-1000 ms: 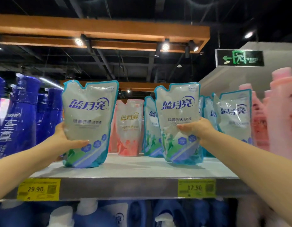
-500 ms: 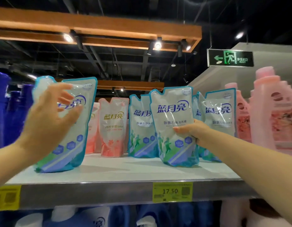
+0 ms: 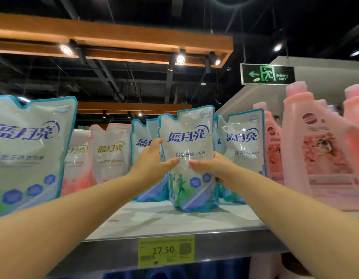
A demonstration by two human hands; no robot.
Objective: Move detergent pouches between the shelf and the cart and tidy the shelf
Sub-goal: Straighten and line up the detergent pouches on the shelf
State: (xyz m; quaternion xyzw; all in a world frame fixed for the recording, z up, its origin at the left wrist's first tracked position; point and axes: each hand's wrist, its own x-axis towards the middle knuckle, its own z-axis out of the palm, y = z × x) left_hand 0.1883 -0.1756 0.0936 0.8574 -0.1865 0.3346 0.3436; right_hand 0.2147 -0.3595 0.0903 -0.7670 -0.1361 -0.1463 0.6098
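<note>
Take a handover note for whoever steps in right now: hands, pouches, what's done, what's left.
Left hand and right hand both grip the white, blue-edged plastic detergent pouch, which stands upright on the grey metal shelf.
Done: a matching pouch stands at the shelf's front left, untouched.
Left: probably line up the held pouch with the row of pouches behind it. The cart is not in view.

Open along the bare shelf (image 3: 154, 220) front between the near blue pouch (image 3: 29, 154) and the middle blue pouch (image 3: 189, 137); blocked behind by pink pouches (image 3: 111, 158), rightward by pink bottles (image 3: 307, 150).
</note>
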